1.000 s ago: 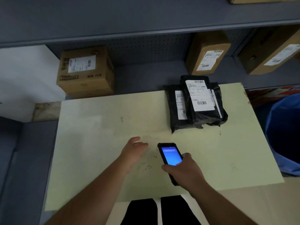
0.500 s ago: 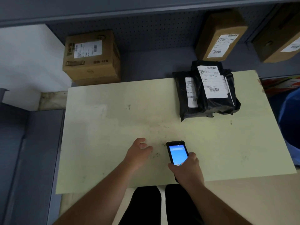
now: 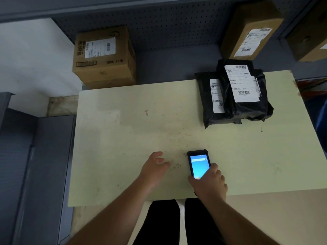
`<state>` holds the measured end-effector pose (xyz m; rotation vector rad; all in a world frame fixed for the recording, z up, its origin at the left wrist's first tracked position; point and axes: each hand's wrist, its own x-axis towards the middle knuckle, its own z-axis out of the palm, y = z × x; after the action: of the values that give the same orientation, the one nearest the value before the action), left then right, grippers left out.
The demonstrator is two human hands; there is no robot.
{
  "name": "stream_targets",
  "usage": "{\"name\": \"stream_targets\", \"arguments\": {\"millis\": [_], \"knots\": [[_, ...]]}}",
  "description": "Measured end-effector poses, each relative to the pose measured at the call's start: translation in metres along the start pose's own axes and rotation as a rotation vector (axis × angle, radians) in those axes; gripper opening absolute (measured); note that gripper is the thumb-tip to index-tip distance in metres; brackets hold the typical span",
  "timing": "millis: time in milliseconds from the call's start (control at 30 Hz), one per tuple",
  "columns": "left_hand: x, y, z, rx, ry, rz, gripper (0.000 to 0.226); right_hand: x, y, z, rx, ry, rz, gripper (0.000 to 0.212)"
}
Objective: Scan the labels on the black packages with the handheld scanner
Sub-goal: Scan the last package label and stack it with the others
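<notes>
The right hand (image 3: 209, 183) is gripping the rigid handheld scanner (image 3: 198, 164) by its lower body while the left hand (image 3: 155, 166) is hovering half-open and empty; the black packages (image 3: 235, 96), stacked at the tabletop (image 3: 123, 138) far corner, are appearing soft, light and slippery, best pinched at an edge.

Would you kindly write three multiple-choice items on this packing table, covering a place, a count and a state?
1. Where do the black plastic packages lie on the pale green table?
A far right corner
B near left corner
C centre

2. How many brown cardboard boxes with labels stand behind the table?
A none
B at least two
C one

3. The black handheld scanner in the right hand has its screen
A dark
B lit
C cracked

Answers: 1 A, they sit by the far right edge; 2 B, one at left, another at right; 3 B, it glows blue.
</notes>
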<state>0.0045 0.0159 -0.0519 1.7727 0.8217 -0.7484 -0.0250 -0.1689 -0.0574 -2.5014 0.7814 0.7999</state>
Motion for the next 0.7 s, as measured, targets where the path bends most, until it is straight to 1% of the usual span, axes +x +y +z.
{"name": "stream_targets", "arguments": {"millis": [167, 267, 400, 700], "knots": [[0.002, -0.005, -0.002, 0.005, 0.008, 0.002, 0.052, 0.004, -0.001, 0.008, -0.02, 0.027, -0.01, 0.079], [0.002, -0.007, -0.003, -0.001, 0.001, 0.001, 0.052, 0.006, -0.003, 0.011, -0.029, 0.061, -0.021, 0.084], [0.004, -0.009, -0.004, -0.013, -0.007, -0.011, 0.053, 0.009, -0.006, 0.014, -0.038, 0.059, -0.01, 0.087], [0.005, -0.01, -0.006, -0.016, -0.009, -0.042, 0.053, 0.013, -0.004, 0.016, -0.07, 0.06, 0.01, 0.084]]}}
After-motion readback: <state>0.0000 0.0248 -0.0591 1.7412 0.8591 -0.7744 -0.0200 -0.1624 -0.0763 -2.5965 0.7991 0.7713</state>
